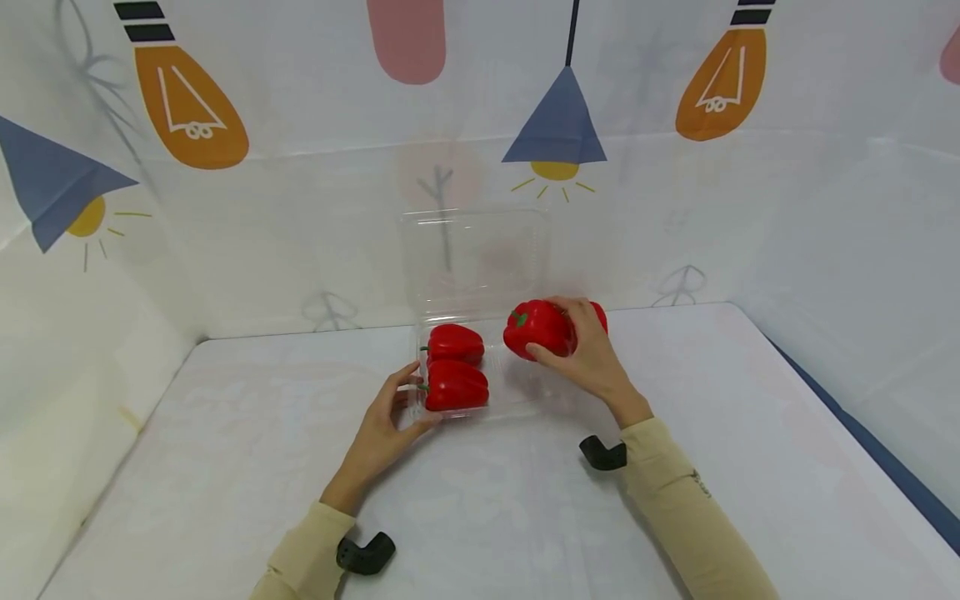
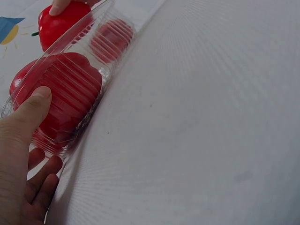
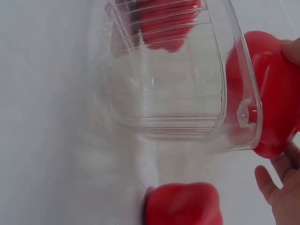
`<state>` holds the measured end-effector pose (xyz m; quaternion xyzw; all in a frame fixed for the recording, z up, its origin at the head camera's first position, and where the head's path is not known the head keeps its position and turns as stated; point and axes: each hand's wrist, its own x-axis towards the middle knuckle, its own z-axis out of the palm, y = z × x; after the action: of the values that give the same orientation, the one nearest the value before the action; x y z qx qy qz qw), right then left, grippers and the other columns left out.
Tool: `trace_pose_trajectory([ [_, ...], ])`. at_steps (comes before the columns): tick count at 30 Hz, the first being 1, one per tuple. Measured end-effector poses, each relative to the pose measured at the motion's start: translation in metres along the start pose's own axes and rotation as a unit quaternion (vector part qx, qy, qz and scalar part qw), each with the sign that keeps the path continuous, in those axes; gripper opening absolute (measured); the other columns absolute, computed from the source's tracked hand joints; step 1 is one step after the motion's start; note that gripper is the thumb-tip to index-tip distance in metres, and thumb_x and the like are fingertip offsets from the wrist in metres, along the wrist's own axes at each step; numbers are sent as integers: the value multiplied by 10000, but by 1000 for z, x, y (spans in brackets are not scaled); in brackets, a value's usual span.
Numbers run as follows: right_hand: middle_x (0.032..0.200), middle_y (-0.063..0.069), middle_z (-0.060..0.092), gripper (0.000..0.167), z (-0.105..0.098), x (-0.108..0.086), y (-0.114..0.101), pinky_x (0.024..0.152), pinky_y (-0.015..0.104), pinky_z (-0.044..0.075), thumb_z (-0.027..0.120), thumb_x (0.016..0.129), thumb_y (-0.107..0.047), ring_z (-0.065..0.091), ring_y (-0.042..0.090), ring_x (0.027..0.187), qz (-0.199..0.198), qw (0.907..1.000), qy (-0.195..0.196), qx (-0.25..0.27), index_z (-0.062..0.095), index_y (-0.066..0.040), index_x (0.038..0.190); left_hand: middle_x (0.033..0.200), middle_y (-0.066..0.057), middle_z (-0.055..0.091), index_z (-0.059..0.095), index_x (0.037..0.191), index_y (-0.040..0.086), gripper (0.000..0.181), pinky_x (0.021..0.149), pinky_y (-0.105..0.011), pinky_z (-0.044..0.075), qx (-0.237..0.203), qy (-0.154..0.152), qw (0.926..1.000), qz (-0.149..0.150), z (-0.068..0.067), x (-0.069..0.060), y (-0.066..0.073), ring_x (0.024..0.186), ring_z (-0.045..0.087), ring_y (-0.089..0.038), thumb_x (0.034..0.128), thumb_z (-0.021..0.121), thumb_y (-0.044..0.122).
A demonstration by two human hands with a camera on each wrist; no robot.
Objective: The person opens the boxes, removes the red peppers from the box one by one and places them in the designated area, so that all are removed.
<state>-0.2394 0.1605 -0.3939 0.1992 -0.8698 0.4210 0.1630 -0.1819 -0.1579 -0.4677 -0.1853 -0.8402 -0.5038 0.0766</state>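
Note:
A clear plastic clamshell box lies on the table with its lid raised at the back. Two red bell peppers sit side by side in its left half, stems pointing left. My left hand grips the box at its front left corner, the thumb on the front wall over a pepper. In my right hand is another red bell pepper, held above the box's right side, its green stem facing left. One more red pepper lies to the right of the box, mostly hidden behind that hand in the head view.
The white-covered table ends at a white curtain printed with lamps and bulbs. A black curved piece is at the left wrist and another black piece at the right wrist.

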Motion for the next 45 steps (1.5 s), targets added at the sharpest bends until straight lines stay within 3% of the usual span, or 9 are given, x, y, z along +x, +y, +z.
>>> trace_pose_trajectory([
  [10,1255,68,480,637,-3,1,2,874,486,544,761,774,-258,478,220,1150,-47,9997,257,36,461,-126,1321,1312,14,497,297,1466,240,823,1013,-333,478,95,-10,9999,35,-1,-1,0,1158,551,-180,790,766,282],
  [20,1262,77,475,639,-6,-2,2,882,497,538,752,784,-256,485,233,1152,46,9996,285,-63,448,-118,1330,1333,-16,496,293,1465,239,822,1000,-407,485,139,-9,9999,74,0,-1,-1,1172,542,-202,793,762,293],
  [30,1262,61,488,628,-15,-2,2,849,482,548,728,809,-295,493,235,1098,446,9981,420,-95,452,-153,1354,1334,-6,494,291,1465,253,820,1002,-358,487,139,-13,9999,62,0,0,-1,1176,539,-192,794,762,280],
  [37,1271,52,497,624,-19,-2,3,818,443,546,707,828,-337,504,234,1063,545,9976,412,-96,438,-163,1362,1301,-154,513,327,1442,80,787,984,-495,477,123,7,9999,5,-6,-3,37,1152,560,-285,785,760,113],
  [45,1263,80,532,607,-25,-3,8,822,435,541,671,858,-357,532,247,1052,754,9959,499,-23,408,-155,1366,1325,-43,506,309,1458,228,826,998,-456,478,119,53,9999,26,1,0,1,1175,546,-224,778,778,204],
])
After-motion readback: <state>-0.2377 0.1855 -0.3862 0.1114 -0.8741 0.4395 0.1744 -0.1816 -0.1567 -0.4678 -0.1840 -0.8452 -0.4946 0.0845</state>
